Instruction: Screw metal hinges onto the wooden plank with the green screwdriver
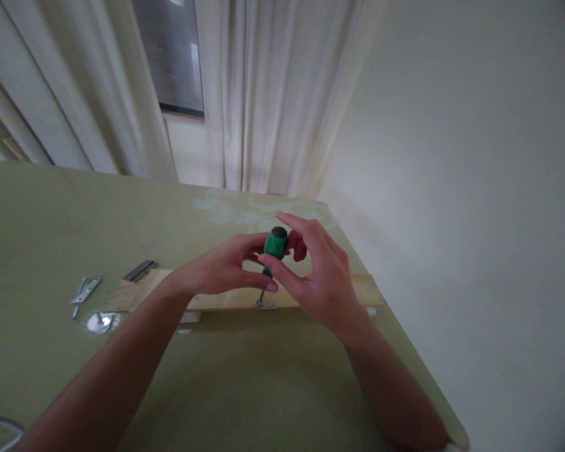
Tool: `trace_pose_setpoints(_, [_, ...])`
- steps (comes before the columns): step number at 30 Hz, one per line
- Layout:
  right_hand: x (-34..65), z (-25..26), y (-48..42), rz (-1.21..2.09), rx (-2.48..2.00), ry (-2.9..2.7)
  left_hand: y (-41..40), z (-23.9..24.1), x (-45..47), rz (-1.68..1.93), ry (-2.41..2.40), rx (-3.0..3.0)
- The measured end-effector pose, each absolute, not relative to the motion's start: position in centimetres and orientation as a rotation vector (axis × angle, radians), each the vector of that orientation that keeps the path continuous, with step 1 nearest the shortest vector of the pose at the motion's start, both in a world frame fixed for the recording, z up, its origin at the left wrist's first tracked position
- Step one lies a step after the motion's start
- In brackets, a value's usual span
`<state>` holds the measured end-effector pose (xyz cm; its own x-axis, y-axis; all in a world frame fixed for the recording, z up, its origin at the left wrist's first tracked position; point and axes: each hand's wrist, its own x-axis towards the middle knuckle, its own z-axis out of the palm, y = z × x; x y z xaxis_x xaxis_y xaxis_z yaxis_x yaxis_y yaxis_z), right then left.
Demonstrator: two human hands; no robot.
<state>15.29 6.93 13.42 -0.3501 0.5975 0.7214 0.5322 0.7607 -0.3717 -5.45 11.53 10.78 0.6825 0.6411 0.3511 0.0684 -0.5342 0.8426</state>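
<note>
Through the head camera I count two hands, one screwdriver, one wooden board (367, 290) and one small metal plate (268, 306) at the board's near edge. Off to the left I also count one dark metal strip (140, 270), one pale drilled plate (85, 290) with screws (75, 312) beside it, and one round, shiny container (100, 322) with metal pieces in it, too blurred for me to number.

The screwdriver (275, 243) is between the hands, above the board, tilted, its shaft running down to the small plate. My right hand (317, 276) pinches the handle between thumb and fingers, index finger raised; my left hand (228, 265) curls narrowly around its lower part. The screwdriver is green with a black end cap, its handle thick and ridged, its shaft thin. Everything rests on a greenish surface (263, 383).
</note>
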Motion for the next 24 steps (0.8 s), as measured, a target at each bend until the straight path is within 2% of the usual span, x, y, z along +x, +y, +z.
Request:
trace_pose_setpoints(15, [15.66,13.66,6.80,0.179,-0.770,-2.207,11.52,10.47,-5.56,0.673,0.551,2.059])
trace_pose_setpoints(24, [15.29,13.09,6.88,0.151,-0.887,-2.088,11.25,10.39,-5.65,0.654,0.624,2.066])
